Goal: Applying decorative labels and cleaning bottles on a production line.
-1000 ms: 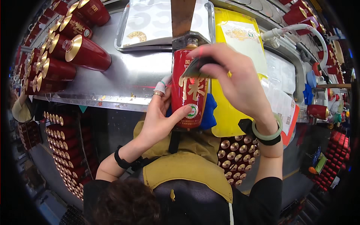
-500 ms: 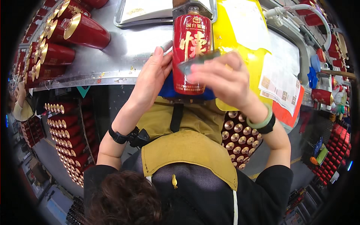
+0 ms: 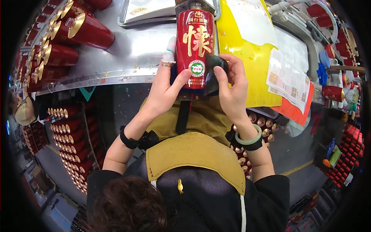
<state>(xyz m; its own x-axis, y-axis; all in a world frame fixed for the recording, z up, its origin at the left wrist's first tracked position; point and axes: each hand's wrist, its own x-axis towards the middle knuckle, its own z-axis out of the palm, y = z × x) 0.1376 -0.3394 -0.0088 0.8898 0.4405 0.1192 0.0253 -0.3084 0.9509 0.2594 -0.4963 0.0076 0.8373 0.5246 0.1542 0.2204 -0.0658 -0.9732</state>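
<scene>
A red bottle [image 3: 195, 46] with gold lettering and a clear stopper-like neck lies with its neck away from me, in front of my lap. On its lower front shows a round green and white emblem [image 3: 197, 68]. My left hand [image 3: 166, 91] grips the bottle's left side, thumb pressed on the lower front; one finger wears a white wrap. At the right side, my right hand [image 3: 234, 83] pinches a dark flat piece [image 3: 216, 62] against or close beside the bottle. How far that piece reaches behind the fingers is hidden.
Red bottles with gold tops [image 3: 91, 31] crowd the metal table's left. Behind stands a metal tray [image 3: 148, 17]. To the right lie a yellow sheet [image 3: 247, 73], printed paper sheets [image 3: 288, 77] and an orange sheet [image 3: 295, 114]. Racked bottles [image 3: 69, 139] stand below left; another person [image 3: 25, 110] is far left.
My right hand has moved the dark piece off the bottle's lower front to its right side, uncovering the round emblem. My left thumb now presses the front. The bottle has shifted slightly left and away.
</scene>
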